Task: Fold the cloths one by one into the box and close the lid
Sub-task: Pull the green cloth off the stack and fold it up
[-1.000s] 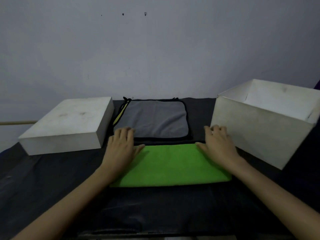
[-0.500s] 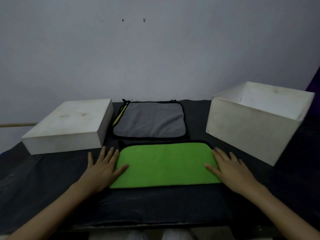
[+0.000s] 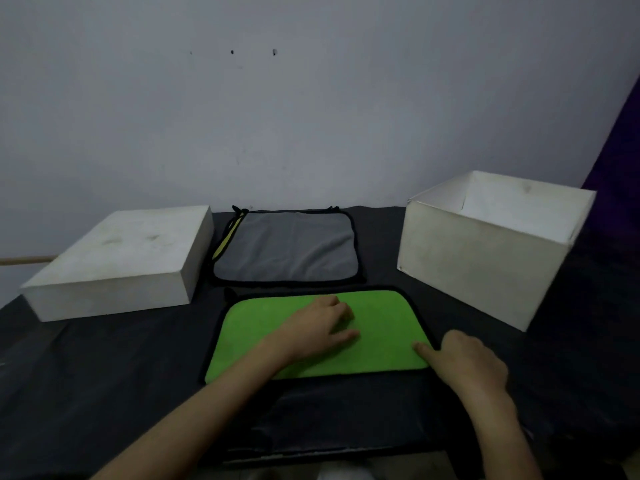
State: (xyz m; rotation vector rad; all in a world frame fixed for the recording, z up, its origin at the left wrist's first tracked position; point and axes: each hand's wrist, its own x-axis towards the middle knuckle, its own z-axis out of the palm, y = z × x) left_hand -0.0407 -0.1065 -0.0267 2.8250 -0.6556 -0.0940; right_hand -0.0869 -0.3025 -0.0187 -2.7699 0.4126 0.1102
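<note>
Pressing, left hand (image 3: 317, 332): my palm lies flat on the green cloth (image 3: 249, 337), fingers loosely bent, gripping nothing.
Right hand (image 3: 467, 362): thumb touches the cloth's right edge; whether my fingers grip anything, I cannot tell.
Box (image 3: 460, 268): open, beyond my right hand.
Lid (image 3: 117, 265): beyond-left of my left hand.
Grey cloth (image 3: 287, 251): just beyond the green one.

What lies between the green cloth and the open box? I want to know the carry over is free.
Nothing visible does. Only bare dark table cover lies between the green cloth and the open box to its right. The cloth must go over the box's near wall.
</note>
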